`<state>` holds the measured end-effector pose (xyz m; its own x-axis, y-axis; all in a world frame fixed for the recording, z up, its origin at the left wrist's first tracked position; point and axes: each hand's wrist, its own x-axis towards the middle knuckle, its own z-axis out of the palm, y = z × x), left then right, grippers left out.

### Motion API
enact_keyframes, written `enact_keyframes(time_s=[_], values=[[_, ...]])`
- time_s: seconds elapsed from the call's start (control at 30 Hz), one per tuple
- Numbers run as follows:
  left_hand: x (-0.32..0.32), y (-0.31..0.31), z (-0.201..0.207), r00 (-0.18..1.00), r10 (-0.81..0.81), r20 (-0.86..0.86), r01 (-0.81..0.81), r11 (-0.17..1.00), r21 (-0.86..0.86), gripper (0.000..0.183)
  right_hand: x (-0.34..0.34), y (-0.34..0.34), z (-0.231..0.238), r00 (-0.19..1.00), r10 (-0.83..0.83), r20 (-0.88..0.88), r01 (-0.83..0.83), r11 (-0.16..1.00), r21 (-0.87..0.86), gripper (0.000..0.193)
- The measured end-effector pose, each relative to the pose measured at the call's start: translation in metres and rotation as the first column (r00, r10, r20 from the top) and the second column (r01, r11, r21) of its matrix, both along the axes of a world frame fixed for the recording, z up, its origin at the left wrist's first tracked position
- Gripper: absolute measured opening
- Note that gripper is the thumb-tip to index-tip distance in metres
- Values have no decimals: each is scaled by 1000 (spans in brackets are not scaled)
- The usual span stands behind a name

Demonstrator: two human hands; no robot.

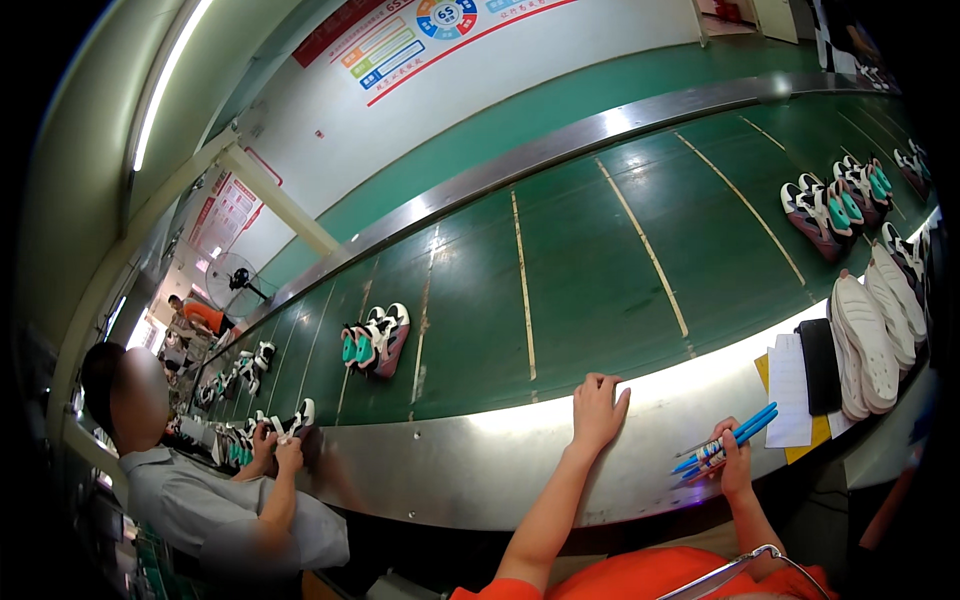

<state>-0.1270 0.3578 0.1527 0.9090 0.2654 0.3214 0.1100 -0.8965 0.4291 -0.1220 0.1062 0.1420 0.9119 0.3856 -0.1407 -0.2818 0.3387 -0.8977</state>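
Note:
My left hand [598, 412] rests on the metal edge [500, 440] of a green conveyor belt [560, 290], holding nothing, its fingers stretched toward the belt. Farther right, my right hand [735, 462] is closed around several pens [752, 424], mostly blue, that stick out on both sides of the fingers. Close to that hand lie a white sheet of paper [788, 392] on a yellow sheet [808, 445] and a black flat case-like object [819, 366]. Beside them, white shoe soles [866, 345] stand stacked in a row.
On the belt are pairs of sneakers with turquoise parts, one group [376, 342] at left and another [838, 208] at right. A person in a grey shirt [220, 500] works on a shoe at the left edge. A fan [238, 283] stands far left.

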Motion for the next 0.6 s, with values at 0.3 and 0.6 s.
enact_keyframes(time_s=[0.3, 0.6], values=[[-9, 23, 34, 994, 43, 96, -5, 930, -369, 27, 0, 3, -10, 999, 32, 29, -32, 999, 10, 24], [-66, 236, 33, 859, 511, -10, -462, 767, -445, 71, -1, 4, -12, 997, -50, -66, 51, 998, 23, 31]])
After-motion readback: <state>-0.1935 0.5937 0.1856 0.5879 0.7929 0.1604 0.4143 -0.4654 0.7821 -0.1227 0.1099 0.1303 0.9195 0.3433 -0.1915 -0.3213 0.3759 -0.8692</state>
